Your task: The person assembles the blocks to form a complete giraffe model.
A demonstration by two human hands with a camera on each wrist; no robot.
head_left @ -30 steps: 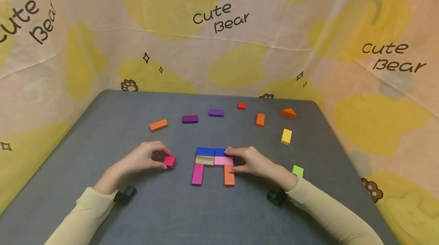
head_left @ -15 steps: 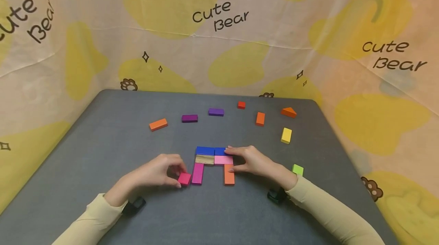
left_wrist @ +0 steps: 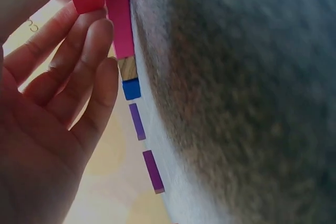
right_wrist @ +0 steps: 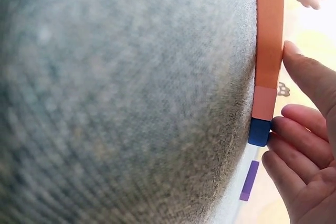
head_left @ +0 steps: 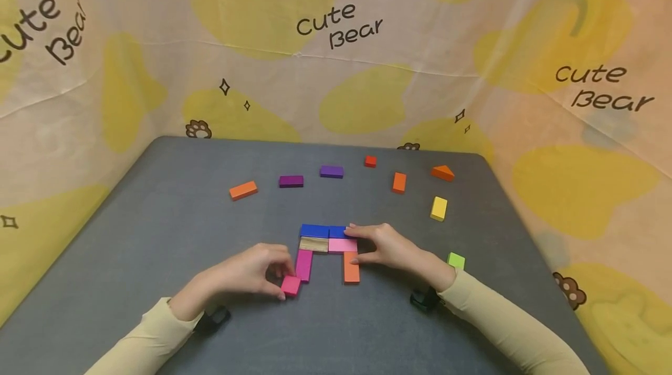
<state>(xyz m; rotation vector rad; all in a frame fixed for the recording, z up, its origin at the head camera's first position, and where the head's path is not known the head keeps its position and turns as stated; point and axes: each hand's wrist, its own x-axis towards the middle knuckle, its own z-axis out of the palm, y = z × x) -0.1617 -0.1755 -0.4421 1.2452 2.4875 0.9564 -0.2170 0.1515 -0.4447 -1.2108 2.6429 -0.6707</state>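
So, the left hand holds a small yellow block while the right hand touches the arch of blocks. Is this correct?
No: the small block in the left hand is pinkish red; see the head view. The right hand does touch the arch of blocks.

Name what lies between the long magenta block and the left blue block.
In the head view, the wood-grained block lies between the long magenta block and the left blue block.

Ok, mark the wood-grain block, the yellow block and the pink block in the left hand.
Wood-grain block [head_left: 313,243]: head view, top face.
Yellow block [head_left: 439,206]: head view, top face.
Held pink block [head_left: 291,285]: head view, top face.
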